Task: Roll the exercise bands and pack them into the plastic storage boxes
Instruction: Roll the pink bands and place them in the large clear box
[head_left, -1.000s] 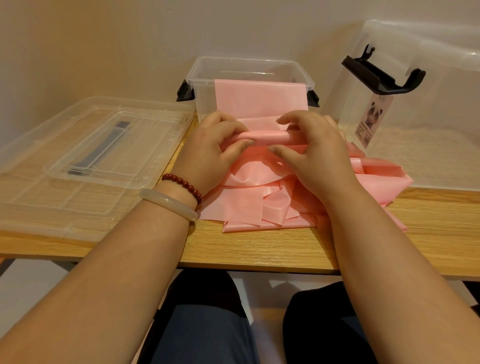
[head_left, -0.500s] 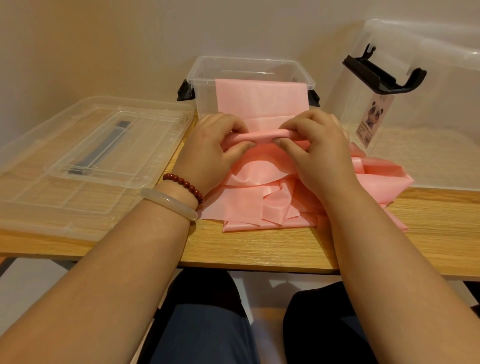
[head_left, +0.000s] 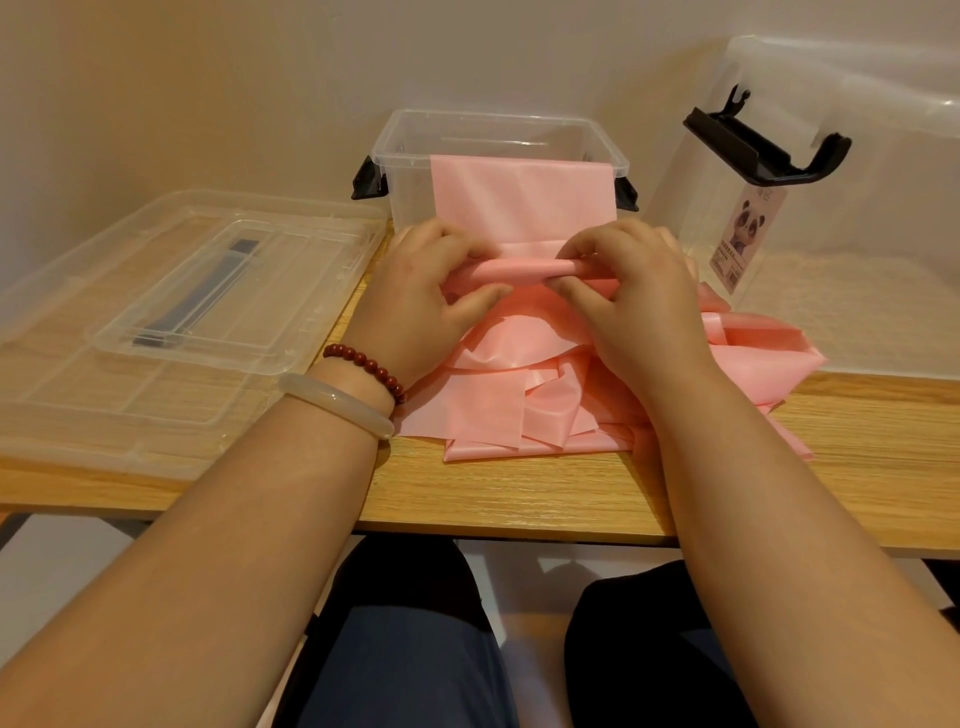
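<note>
Two hands work at the middle of the wooden table (head_left: 519, 493). Far left lies one clear plastic lid (head_left: 182, 312), flat on the tabletop, a dark handle strip in its middle.

Next comes the left hand (head_left: 421, 296), its wrist wearing two pieces: one red bead bracelet (head_left: 366, 364) and one pale bangle (head_left: 337, 402). Its fingers curl over the left end of the rolled part of one pink exercise band (head_left: 524, 270), thumb underneath, pinching it. The band's free length runs up from the roll and drapes over the near rim of the small clear storage box (head_left: 498, 135), which stands open just behind the hands.

The right hand (head_left: 634, 301) pinches the roll's right end likewise, fingers over and thumb under. Beneath and to the right of both hands lies a loose heap of pink bands (head_left: 519, 410); how many it holds cannot be told.

Furthest right rests a second, larger clear storage box (head_left: 857, 208), bearing one black latch (head_left: 763, 150) and one panda label (head_left: 748, 228).
</note>
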